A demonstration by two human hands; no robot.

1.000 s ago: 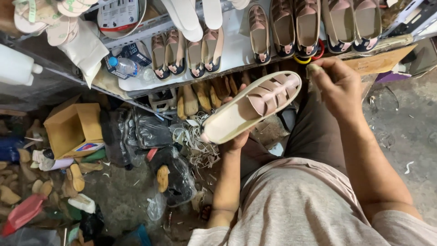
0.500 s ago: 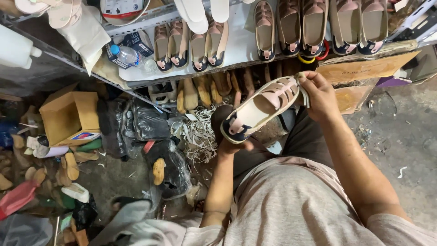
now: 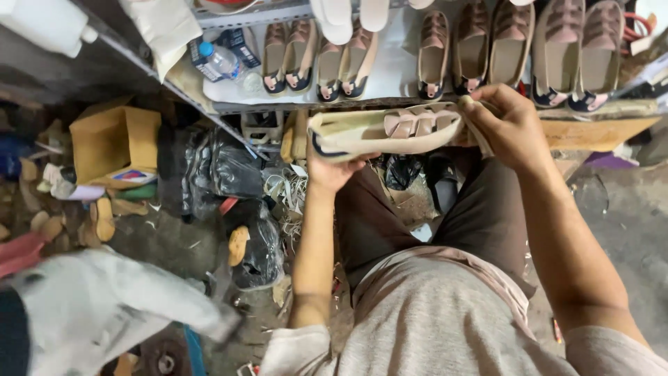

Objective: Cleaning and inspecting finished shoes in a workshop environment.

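View from the head camera, looking down past a grey shirt and dark trousers. A cream strapped sandal [image 3: 386, 132] is held level between both hands, just in front of a white shelf [image 3: 396, 76] on which finished pairs of the same sandal [image 3: 431, 52] stand in a row. The left hand [image 3: 334, 170] cups the toe end from below, fingers curled up round the sole edge; the right hand [image 3: 511, 129] is closed on the heel end, pinching what appears to be the back strap or a loose flap of the upper — the exact part is hidden by the fingers. The sandal looks light, judging by how easily one cupped hand carries its front; the sole appears fairly stiff along its length, since it spans the gap between the hands without sagging, while the pinkish woven straps [image 3: 414, 122] are soft and would likely crease or pull askew if gripped. The sounder holds are therefore the sole rim at toe and heel — not the straps. Below lies a littered floor with black plastic bags [image 3: 229, 170], a cardboard box [image 3: 115, 143] and loose insoles [image 3: 104, 219]; a clear water bottle [image 3: 223, 59] lies on the shelf, and a pale blurred sleeve [image 3: 104, 306] crosses the lower left.
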